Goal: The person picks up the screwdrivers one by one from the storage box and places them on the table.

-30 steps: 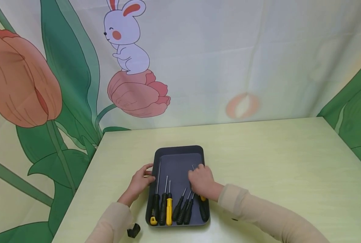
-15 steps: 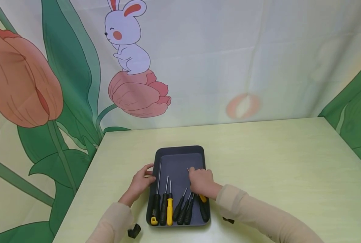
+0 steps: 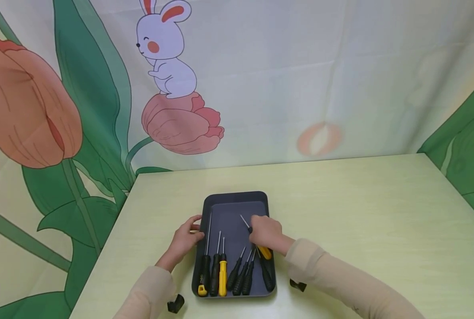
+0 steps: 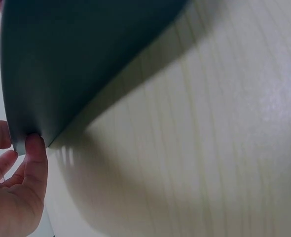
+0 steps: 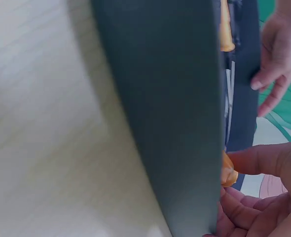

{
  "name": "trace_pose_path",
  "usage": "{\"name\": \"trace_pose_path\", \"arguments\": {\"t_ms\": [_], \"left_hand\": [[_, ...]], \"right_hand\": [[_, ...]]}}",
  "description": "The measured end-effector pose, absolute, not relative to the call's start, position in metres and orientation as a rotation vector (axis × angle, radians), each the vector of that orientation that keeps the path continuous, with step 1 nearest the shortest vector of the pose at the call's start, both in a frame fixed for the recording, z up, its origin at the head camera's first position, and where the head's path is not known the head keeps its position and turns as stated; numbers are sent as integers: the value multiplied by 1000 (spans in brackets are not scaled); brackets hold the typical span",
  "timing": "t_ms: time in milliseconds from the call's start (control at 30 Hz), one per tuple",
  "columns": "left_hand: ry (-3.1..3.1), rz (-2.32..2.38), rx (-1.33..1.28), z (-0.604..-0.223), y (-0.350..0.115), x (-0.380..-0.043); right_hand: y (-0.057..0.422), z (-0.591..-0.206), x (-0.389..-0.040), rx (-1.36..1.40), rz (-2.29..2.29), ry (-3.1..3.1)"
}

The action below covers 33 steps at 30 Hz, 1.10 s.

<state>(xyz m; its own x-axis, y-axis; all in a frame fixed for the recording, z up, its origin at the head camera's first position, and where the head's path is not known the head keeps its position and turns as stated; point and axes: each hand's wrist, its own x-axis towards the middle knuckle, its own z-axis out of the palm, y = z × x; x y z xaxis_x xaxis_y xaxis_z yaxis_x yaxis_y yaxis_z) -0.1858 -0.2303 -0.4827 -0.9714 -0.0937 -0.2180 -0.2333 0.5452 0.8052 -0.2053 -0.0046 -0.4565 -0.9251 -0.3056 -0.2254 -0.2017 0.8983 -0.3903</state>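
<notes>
Nearest you, the row of screwdrivers (image 3: 223, 277) is lying handles toward you in the tray (image 3: 237, 198). Beyond those handles, your left hand (image 3: 186, 238) is pinching the tray's left wall. Across from it, your right hand (image 3: 266, 231), the nearer, is gripping the orange-handled screwdriver (image 3: 266, 253) at the tray's right side, its long axis slanting, tip pointing away and leftward.

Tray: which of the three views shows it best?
The head view: it takes in nearly the whole tray, from above with the screwdrivers inside; the right hand hides some rim. The left wrist view shows only outer wall, cut off; the right wrist view shows outer wall and a strip of inside.
</notes>
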Motion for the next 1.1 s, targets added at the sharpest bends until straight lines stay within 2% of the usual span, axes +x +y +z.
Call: {"name": "trace_pose_path", "arguments": {"t_ms": [367, 700, 1100], "left_hand": [[2660, 1384, -228, -485, -232, -186], [2663, 1392, -228, -487, -232, -185], [2674, 1378, -214, -484, -231, -185]], "right_hand": [[8, -447, -218, -234, -879, 2670], [26, -444, -231, 33, -1372, 2310], [59, -452, -244, 144, -1527, 2122]]}}
